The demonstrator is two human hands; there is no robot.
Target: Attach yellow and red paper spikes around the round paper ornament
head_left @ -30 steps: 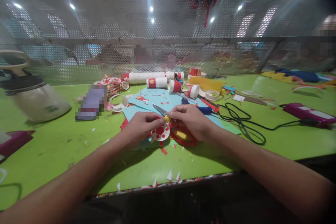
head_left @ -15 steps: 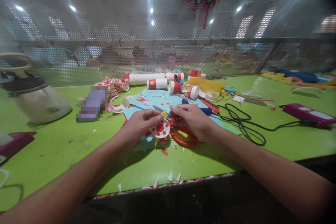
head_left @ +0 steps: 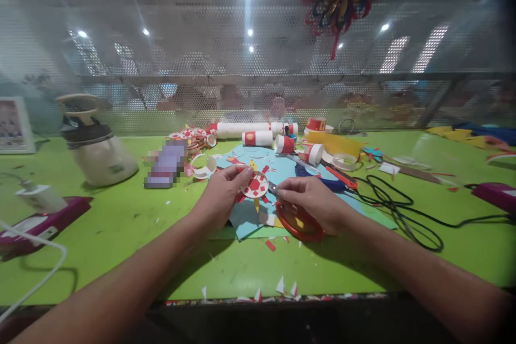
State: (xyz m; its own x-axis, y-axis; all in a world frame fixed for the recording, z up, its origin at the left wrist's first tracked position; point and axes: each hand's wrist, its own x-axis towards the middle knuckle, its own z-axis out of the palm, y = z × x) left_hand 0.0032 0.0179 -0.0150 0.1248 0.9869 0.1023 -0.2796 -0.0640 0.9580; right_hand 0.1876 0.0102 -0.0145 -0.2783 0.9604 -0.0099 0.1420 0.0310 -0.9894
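Note:
Between the thumb and fingers of my left hand (head_left: pixel 226 193) is a paper turtle (head_left: pixel 255 186), a round white disc with red patches, a yellow head and tail, and red legs. My right hand (head_left: pixel 312 201) grips red-handled scissors (head_left: pixel 300 228); the metal part by the pivot shows close to the disc's right edge, and the blades are mostly hidden. Under both hands lies light blue paper (head_left: pixel 246 220). Small red and white paper scraps (head_left: pixel 270 245) are scattered in front of it.
Behind the hands lie paper cups (head_left: pixel 257 138), a pile of red-patterned discs (head_left: pixel 189 137), a yellow sheet (head_left: pixel 338 144) and a blue-handled tool (head_left: pixel 322 178). A phone (head_left: pixel 167 164) and a jug (head_left: pixel 99 153) stand left. A black cable (head_left: pixel 387 199) coils at right, on the green table (head_left: pixel 133 220).
The camera view has swung left and up slightly. The paper turtle now faces me more fully, its legs showing, and my right hand with the scissors sits a little farther from my left.

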